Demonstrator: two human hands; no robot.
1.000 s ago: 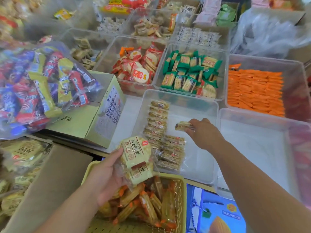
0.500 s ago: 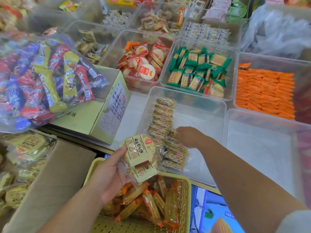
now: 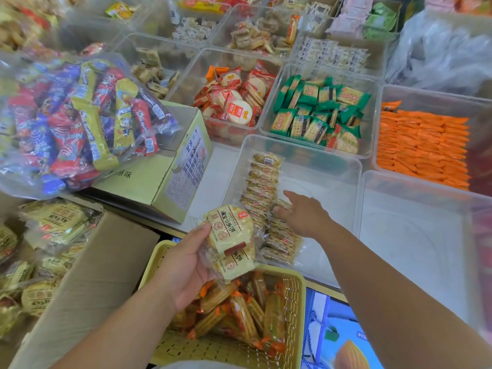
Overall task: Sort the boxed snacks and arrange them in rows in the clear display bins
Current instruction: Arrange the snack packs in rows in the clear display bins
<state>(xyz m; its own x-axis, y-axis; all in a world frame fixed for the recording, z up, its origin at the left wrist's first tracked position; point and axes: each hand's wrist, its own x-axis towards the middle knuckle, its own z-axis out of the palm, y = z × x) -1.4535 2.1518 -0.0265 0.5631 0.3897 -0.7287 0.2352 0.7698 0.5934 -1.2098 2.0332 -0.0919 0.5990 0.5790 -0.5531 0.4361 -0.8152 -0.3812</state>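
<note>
Left hand (image 3: 183,267) has fingers and thumb clamped round a little stack of yellow snack packs (image 3: 230,241), right above the yellow basket (image 3: 296,302). Right hand (image 3: 306,215) is in the clear bin (image 3: 319,182), thumb spread, fingertips (image 3: 278,209) on the shorter row's end pack (image 3: 282,203). Can't tell if it's pinching it.

The bin (image 3: 319,187) is gleaming as clear, smooth plastic. The packets (image 3: 231,235) are shining in glossy, crinkled film. The basket (image 3: 295,288) is looking like matt, perforated plastic. The box (image 3: 149,179) is showing matt printed cardboard; the bag (image 3: 80,115) is glinting as clear plastic.
</note>
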